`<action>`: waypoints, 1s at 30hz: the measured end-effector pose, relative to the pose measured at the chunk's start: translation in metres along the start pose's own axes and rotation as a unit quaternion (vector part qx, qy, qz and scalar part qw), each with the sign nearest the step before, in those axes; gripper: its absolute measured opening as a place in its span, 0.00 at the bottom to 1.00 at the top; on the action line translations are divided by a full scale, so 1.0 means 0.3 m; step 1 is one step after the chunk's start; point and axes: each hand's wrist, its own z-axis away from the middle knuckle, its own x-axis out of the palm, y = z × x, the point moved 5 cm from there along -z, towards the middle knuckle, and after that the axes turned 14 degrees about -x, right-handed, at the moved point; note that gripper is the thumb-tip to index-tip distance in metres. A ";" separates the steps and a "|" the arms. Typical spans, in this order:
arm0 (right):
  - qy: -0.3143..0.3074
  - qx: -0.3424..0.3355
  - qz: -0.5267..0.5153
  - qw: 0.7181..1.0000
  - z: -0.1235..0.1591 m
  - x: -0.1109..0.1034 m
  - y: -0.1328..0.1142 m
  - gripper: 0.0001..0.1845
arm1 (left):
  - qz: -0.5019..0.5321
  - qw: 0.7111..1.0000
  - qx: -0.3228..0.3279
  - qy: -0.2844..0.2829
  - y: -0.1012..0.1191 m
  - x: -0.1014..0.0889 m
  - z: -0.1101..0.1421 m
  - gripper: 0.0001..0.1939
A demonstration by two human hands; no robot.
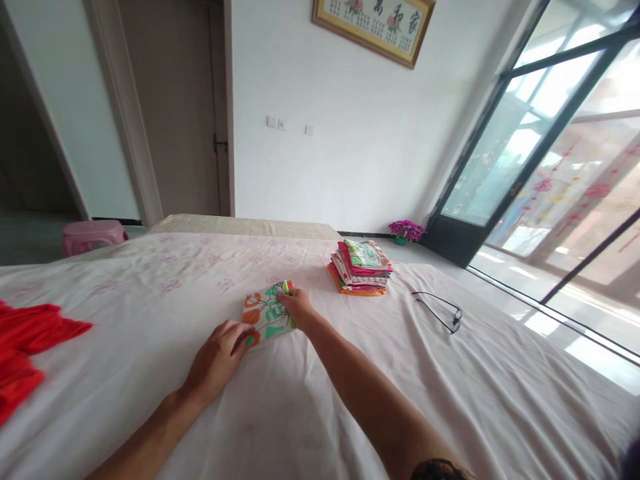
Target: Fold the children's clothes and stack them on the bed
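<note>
Fingers (243, 328) of my left hand (219, 350) curl at the near left corner of a folded printed cloth (269, 315), my right hand (300, 308) at its right edge; whether either grips, I cannot tell. The cloth lies on a pale sheet (285, 427), a stack of folded fabrics (361, 272) beyond it to the right, eyeglasses (455, 319) farther right, red fabric (30, 333) at far left.

Folded white cloth (270, 315), green-orange print, lying flat on pale sheet (400, 333), slightly askew
</note>
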 end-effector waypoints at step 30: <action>0.219 -0.078 0.040 0.972 -0.332 -1.194 0.098 0.11 | -0.087 0.995 0.042 0.002 -0.203 0.114 -0.039 0.12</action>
